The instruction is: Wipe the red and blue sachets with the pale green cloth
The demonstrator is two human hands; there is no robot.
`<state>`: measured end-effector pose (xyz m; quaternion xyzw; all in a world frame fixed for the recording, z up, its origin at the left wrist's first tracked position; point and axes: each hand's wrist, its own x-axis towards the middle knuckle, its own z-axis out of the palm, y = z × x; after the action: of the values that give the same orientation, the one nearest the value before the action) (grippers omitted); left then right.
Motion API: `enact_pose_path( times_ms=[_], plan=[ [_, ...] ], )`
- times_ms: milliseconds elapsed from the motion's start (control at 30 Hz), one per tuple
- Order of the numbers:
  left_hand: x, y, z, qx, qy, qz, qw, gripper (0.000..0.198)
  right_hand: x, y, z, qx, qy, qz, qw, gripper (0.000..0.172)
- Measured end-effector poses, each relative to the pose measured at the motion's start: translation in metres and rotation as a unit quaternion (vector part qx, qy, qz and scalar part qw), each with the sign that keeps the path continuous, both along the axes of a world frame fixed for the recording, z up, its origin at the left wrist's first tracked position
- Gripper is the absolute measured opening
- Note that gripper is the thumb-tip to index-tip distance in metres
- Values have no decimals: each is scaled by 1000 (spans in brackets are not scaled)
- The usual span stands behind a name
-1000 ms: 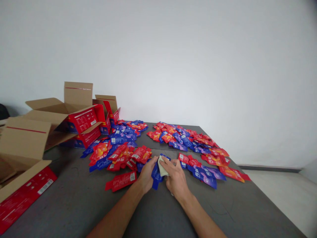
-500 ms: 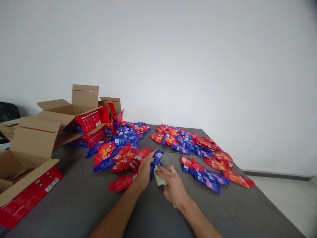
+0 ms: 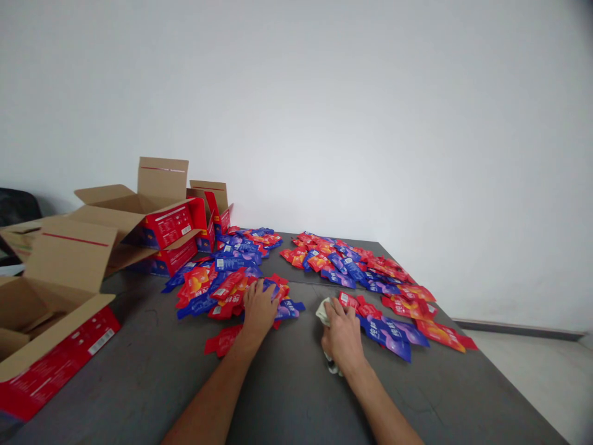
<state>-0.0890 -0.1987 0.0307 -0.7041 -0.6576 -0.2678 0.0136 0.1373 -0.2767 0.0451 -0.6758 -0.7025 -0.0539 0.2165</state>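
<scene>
My left hand (image 3: 260, 307) rests on the near edge of the left pile of small red and blue pouches. Its fingers are bent but apart, over a blue pouch (image 3: 269, 284); the thumb is spread away from them. Just right of that hand lies another blue pouch (image 3: 291, 308) with a purple print. In my right hand (image 3: 343, 335) is a crumpled whitish cloth (image 3: 323, 311), which shows at the fingertips and below the palm. This hand is low over the dark table, left of several pouches (image 3: 391, 337) in the right pile.
Open cardboard boxes with red printed sides stand at the left, the nearest box (image 3: 60, 358) with raised flaps. More pouches (image 3: 343, 259) are heaped toward the back right. Behind the dark table (image 3: 287, 395) is a white wall (image 3: 324, 111).
My left hand has moved left and forward onto the pile, and the blue pouch it held up is no longer raised. My right hand has moved right with the cloth, away from my left.
</scene>
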Motion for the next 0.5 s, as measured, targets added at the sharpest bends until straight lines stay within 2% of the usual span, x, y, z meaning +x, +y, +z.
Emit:
enact_pose_path(
  times_ms=[100,167,233,300,400,500],
  plan=[
    [2,-2,0,-18,21,8,1000,49,-8,-5,3,14,-1,-31,999,61],
    [2,-3,3,-48,18,19,999,62,-21,-9,8,48,21,-8,999,59],
    [2,-4,6,-89,8,37,995,76,-40,-12,12,63,76,50,994,54],
    [0,-4,10,-118,0,52,992,81,-59,-12,13,15,167,86,982,50],
    [-2,-6,15,-135,-7,47,990,77,-80,-2,9,-113,313,36,942,43],
    [-4,-9,19,-141,-21,27,989,75,-91,17,1,-129,359,18,924,41]
  ],
)
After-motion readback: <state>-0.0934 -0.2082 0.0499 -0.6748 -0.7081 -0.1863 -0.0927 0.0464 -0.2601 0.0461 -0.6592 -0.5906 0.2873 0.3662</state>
